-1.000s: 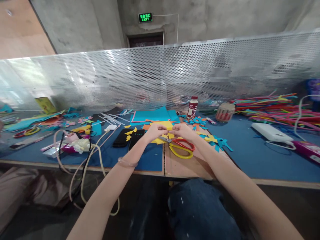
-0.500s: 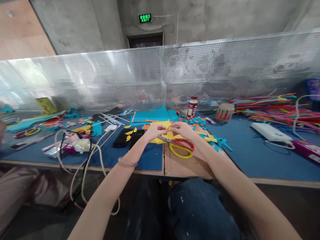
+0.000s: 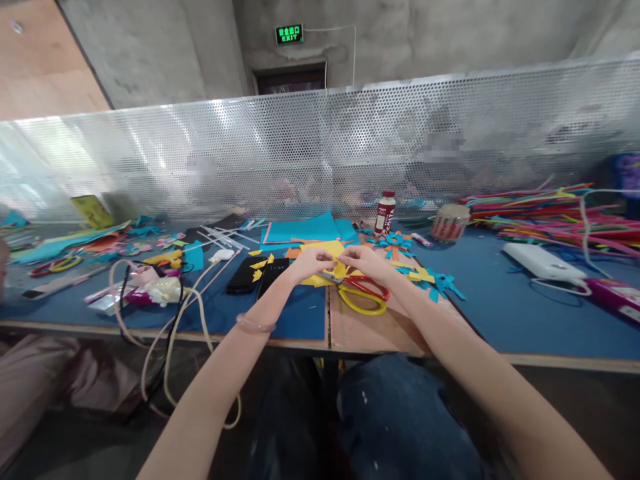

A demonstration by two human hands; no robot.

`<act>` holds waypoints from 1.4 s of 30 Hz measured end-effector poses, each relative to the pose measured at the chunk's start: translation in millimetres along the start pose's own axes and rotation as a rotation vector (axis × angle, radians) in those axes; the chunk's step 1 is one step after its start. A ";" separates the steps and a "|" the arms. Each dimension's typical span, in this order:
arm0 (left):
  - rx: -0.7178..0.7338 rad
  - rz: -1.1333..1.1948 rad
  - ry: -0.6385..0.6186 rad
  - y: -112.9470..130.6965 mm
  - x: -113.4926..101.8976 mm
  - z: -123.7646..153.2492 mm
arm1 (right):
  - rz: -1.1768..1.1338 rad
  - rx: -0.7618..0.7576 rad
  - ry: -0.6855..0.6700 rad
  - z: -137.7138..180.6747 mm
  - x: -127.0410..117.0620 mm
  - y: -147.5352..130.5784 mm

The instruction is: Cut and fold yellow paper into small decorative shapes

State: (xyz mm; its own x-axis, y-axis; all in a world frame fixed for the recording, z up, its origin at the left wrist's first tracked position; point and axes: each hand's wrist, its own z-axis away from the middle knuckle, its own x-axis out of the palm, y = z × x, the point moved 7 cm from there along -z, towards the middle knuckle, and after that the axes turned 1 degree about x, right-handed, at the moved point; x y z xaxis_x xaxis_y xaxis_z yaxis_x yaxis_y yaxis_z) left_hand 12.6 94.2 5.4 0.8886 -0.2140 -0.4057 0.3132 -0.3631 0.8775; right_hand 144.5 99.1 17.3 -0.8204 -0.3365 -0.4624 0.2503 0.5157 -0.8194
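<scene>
My left hand (image 3: 311, 262) and my right hand (image 3: 366, 261) meet at the middle of the table, fingers pinched on a small piece of yellow paper (image 3: 340, 270) between them. Its exact shape is partly hidden by the fingers. Beneath and behind the hands lies a larger sheet of yellow paper (image 3: 325, 247). Scissors with red and yellow handles (image 3: 364, 300) rest on the table just below my right hand, their blades pointing left. Several yellow paper scraps (image 3: 259, 265) lie left of my left hand, by two dark phones (image 3: 246, 275).
Blue paper sheets (image 3: 300, 231) lie behind the hands. A dark red bottle (image 3: 385, 213), cut blue paper (image 3: 443, 285), a clear tub (image 3: 449, 223), coloured pipe cleaners (image 3: 545, 213) and a white power bank (image 3: 543, 264) stand to the right. Cables (image 3: 203, 313) hang over the left table edge.
Both hands stay at nearly the same spot, with the fingertips slightly further apart. The yellow piece is still between them, and the scissors have not moved.
</scene>
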 end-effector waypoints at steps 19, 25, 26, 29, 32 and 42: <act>0.022 -0.102 0.232 8.9 -18.0 3.9 | 0.238 -0.099 0.305 4.1 2.2 -13.0; 0.060 -0.053 0.182 10.9 -14.2 2.9 | 0.223 -0.093 0.262 3.3 12.5 -15.5; 0.062 -0.029 0.171 10.5 -13.4 2.5 | 0.191 -0.086 0.262 3.5 12.2 -15.3; 0.051 0.033 0.150 8.7 -12.1 1.9 | 0.037 -0.085 0.221 3.6 12.9 -14.1; 0.040 0.038 0.144 7.0 -12.4 1.8 | -0.145 -0.064 0.138 2.6 16.1 -9.9; 0.041 0.018 0.131 10.4 -12.9 4.9 | -0.265 -0.043 0.070 3.3 17.0 -9.5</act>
State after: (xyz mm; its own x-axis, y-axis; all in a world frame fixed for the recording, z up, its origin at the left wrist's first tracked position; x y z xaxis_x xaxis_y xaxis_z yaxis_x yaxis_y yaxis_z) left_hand 2.8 88.7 18.5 0.9308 -0.1018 -0.3510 0.2854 -0.3974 0.8721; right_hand 129.8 85.9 16.1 -0.8880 -0.4102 -0.2078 0.0009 0.4503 -0.8929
